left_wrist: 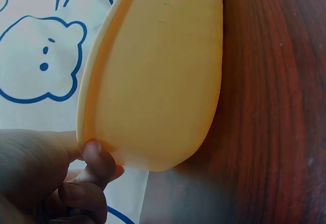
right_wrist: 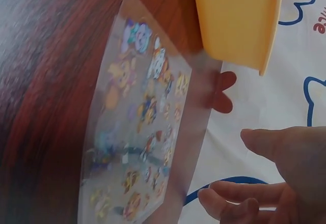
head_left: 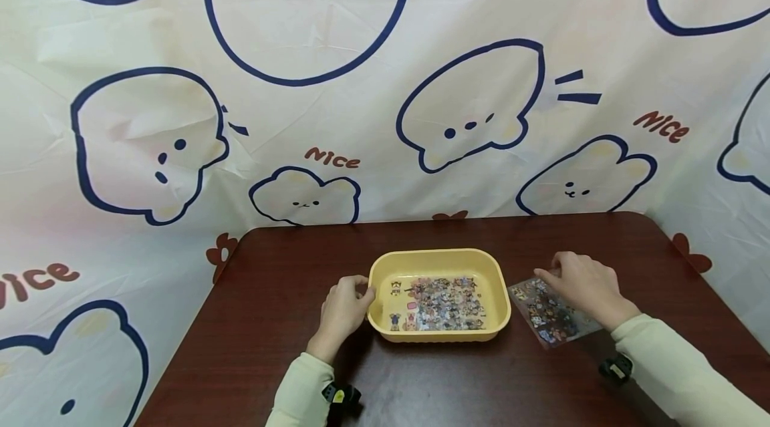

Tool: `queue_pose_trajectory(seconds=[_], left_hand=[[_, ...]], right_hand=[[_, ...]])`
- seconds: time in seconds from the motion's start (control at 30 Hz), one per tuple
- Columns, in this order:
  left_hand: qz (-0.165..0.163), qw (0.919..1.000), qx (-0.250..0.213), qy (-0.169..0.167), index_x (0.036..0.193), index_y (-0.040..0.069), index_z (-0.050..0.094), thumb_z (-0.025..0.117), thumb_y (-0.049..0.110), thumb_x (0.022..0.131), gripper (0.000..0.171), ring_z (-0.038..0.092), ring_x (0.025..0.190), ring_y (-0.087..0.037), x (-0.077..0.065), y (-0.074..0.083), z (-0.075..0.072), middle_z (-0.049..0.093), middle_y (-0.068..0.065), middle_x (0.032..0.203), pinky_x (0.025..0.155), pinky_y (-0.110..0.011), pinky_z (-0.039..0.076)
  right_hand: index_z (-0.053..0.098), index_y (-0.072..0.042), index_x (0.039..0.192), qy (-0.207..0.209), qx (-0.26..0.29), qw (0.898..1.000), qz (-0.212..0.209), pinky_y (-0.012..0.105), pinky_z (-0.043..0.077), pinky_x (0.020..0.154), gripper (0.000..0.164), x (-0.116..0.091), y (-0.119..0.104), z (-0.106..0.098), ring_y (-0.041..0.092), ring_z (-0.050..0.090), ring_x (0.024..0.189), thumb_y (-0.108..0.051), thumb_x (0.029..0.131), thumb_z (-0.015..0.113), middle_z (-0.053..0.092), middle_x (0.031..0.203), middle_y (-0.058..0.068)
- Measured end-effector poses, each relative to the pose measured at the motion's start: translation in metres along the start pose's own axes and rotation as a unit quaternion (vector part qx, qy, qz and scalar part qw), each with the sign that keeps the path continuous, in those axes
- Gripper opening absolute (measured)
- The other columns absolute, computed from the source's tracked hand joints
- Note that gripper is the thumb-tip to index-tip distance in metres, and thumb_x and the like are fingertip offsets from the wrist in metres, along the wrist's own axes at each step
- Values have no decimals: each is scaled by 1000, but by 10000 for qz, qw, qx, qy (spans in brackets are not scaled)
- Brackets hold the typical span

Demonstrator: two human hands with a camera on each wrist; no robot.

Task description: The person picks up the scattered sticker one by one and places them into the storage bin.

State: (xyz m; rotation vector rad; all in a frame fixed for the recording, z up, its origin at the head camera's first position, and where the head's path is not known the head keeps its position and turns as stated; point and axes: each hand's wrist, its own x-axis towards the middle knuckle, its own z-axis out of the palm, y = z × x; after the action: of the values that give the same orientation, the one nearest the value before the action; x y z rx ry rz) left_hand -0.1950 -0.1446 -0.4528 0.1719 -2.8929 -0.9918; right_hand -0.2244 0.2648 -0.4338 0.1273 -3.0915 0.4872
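Note:
A yellow plastic tray (head_left: 439, 337) stands on the table, with many small cartoon stickers (head_left: 451, 303) spread over its bottom. My left hand (head_left: 344, 310) pinches the tray's left rim between thumb and fingers; the left wrist view shows the fingertips (left_wrist: 97, 155) at the edge of the tray wall (left_wrist: 158, 81). To the right of the tray lies a clear sheet of cartoon stickers (head_left: 547, 317). Over that sheet hovers my right hand (head_left: 583, 283). In the right wrist view its thumb and fingers stand apart, holding nothing, beside the sticker sheet (right_wrist: 147, 112).
A dark reddish-brown wooden table (head_left: 289, 266) carries everything. Behind and beside it hangs a white cloth (head_left: 373, 106) printed with blue bear outlines. Each wrist wears a black strap, the left one (head_left: 339, 395) and the right one (head_left: 616, 368).

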Motion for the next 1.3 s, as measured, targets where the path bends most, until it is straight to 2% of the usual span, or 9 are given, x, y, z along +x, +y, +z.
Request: queue_pose_trajectory(seconds=[0.17,0.33,0.57,0.77,1.0,1.3], left_hand=[[13,10000,-5,20,115,8,74,66,27,94,29,58,56,-9,0,0,0,70,3,71,57,-31,44],[-9,10000,-15,-1,116,8,73,66,27,95,30,59,57,-9,0,1,0,71,3,72,57,-31,44],[-39,10000,27,-17,117,8,73,66,27,95,30,60,59,-8,1,1,0,72,3,74,58,-32,45],[-35,10000,21,-50,117,8,73,66,27,95,30,59,57,-9,2,1,0,70,4,71,58,-32,44],[-12,10000,-8,-44,116,8,73,65,28,95,30,58,54,-9,1,0,1,68,5,66,57,-31,44],[-15,10000,1,30,115,9,74,66,27,95,29,59,57,-9,0,-1,1,71,3,73,57,-31,45]], right_hand=[[63,-6,82,-14,18,10000,33,30,28,45,39,0,6,3,15,47,50,-42,96,63,50,56,-1],[53,-11,71,-16,-120,9999,31,31,29,45,41,-1,13,6,15,45,49,-42,95,64,46,55,-1],[50,-8,73,-195,-368,9990,166,32,33,46,42,0,23,7,17,47,50,-42,94,65,46,57,3],[49,-11,66,-505,-470,9971,328,34,33,48,46,-1,27,8,18,47,51,-45,91,69,47,57,2],[52,-11,65,-592,-320,9970,383,32,34,48,48,-3,33,16,17,48,52,-48,86,75,46,58,2],[49,-11,65,-670,-98,9967,456,32,33,49,49,1,34,16,18,46,52,-46,85,78,45,58,1]])
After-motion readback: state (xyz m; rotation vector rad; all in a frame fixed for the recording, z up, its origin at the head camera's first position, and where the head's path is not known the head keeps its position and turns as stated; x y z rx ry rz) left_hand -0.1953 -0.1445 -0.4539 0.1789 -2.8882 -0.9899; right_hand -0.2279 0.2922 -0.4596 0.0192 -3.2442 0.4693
